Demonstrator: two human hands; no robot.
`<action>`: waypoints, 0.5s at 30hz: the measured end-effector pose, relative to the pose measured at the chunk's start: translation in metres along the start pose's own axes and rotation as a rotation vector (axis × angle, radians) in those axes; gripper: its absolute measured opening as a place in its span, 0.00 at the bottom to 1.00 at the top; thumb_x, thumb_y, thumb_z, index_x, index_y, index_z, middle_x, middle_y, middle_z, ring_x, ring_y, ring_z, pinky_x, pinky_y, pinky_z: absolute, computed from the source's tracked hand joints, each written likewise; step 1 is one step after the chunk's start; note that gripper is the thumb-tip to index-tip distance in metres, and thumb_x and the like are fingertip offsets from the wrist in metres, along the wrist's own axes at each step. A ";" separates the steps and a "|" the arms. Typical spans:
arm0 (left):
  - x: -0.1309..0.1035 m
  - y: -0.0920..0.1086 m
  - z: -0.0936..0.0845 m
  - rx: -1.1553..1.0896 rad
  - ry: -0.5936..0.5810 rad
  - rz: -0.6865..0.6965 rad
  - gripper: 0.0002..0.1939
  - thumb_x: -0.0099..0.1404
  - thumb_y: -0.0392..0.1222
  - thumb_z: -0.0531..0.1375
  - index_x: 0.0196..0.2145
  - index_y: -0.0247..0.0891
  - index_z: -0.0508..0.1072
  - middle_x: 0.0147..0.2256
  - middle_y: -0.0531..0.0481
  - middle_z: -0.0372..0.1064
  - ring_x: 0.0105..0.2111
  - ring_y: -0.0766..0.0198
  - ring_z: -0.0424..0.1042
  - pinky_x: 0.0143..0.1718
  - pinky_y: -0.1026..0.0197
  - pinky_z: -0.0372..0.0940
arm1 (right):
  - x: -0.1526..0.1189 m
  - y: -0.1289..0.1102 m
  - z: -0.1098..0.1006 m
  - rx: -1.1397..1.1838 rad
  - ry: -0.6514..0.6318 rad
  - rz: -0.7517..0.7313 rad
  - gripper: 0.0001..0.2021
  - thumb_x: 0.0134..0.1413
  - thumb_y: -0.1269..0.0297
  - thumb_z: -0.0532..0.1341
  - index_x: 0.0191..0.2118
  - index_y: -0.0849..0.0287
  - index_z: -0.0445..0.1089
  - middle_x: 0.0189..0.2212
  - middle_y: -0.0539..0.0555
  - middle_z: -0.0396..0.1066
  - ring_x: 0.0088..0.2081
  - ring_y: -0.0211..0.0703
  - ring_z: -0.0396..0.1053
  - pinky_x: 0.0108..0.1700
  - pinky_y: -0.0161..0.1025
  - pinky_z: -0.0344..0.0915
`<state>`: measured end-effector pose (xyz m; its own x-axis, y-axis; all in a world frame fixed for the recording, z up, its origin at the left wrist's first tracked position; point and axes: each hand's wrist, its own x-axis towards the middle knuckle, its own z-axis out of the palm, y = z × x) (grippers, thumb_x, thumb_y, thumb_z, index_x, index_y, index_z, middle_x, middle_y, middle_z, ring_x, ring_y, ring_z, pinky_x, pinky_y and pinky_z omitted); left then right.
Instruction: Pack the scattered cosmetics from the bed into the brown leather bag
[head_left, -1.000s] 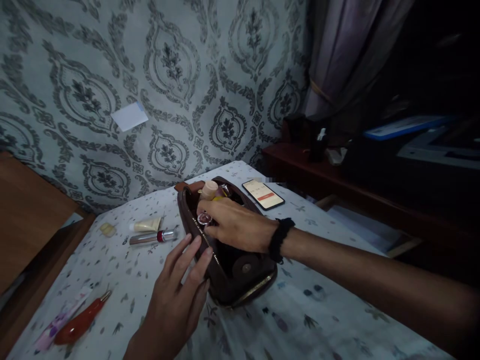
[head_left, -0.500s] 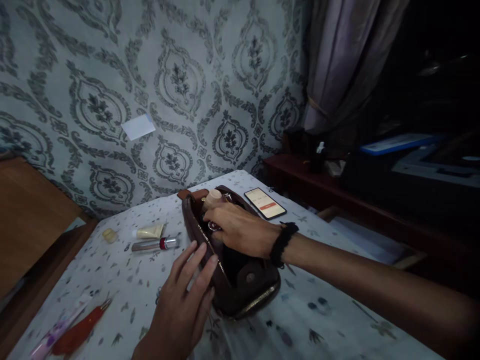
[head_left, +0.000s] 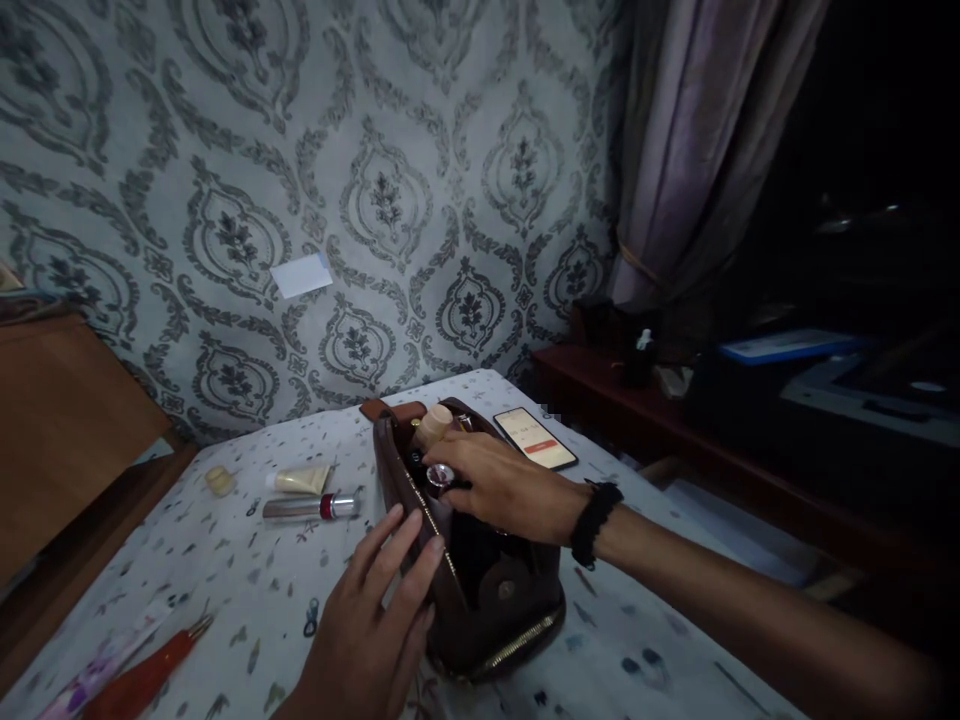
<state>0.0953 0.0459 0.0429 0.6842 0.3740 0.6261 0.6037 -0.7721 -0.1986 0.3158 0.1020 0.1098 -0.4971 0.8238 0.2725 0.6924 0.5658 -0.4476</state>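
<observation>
A dark brown zippered bag stands open on the patterned cloth. My right hand, with a black band at the wrist, reaches into its opening, its fingers closed around a small item with a round shiny top. Beside that hand, a beige-capped bottle sticks up inside the bag. My left hand rests with spread fingers against the bag's near left side. Left of the bag lie a cream tube and a silver tube with a red band. The bag's dark interior is mostly hidden.
A phone lies right of the bag. On the cloth at left are a small yellowish item and an orange object with a metal tip. A brown wooden panel borders the left side; a dark red shelf runs along the right.
My right hand has lifted slightly, and the round shiny top between its fingers now shows more. The view has tilted, so the whole scene sits lower. My left hand stays on the bag.
</observation>
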 end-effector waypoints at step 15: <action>-0.030 -0.002 0.000 -0.048 -0.007 -0.078 0.23 0.70 0.33 0.54 0.61 0.33 0.61 0.62 0.33 0.62 0.68 0.55 0.53 0.60 0.53 0.66 | -0.061 -0.069 0.035 0.260 0.196 -0.332 0.09 0.64 0.66 0.57 0.40 0.52 0.76 0.32 0.52 0.79 0.33 0.41 0.75 0.36 0.34 0.67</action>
<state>0.0738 0.0364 0.0247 0.6393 0.4372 0.6326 0.6347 -0.7644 -0.1131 0.2803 0.0114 0.0941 -0.5441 0.6047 0.5817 0.3462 0.7933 -0.5008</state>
